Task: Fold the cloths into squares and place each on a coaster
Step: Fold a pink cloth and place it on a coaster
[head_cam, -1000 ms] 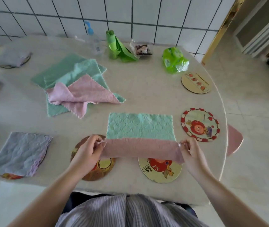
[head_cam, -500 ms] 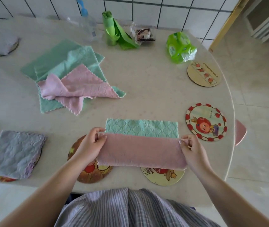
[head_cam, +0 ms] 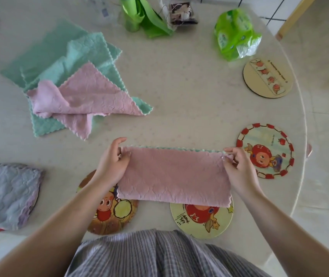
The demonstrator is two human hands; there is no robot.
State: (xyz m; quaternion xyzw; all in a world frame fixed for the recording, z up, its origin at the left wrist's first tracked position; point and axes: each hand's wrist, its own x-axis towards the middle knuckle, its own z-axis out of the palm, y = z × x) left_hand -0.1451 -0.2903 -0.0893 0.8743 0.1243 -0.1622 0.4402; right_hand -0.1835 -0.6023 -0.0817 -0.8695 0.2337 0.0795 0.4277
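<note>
Folded over now, the pink cloth (head_cam: 174, 176) covers its green side, lying across two coasters (head_cam: 201, 218) at the table's (head_cam: 189, 92) near edge; left hand (head_cam: 112, 163) and right hand (head_cam: 239, 168) pinch its far corners.
</note>
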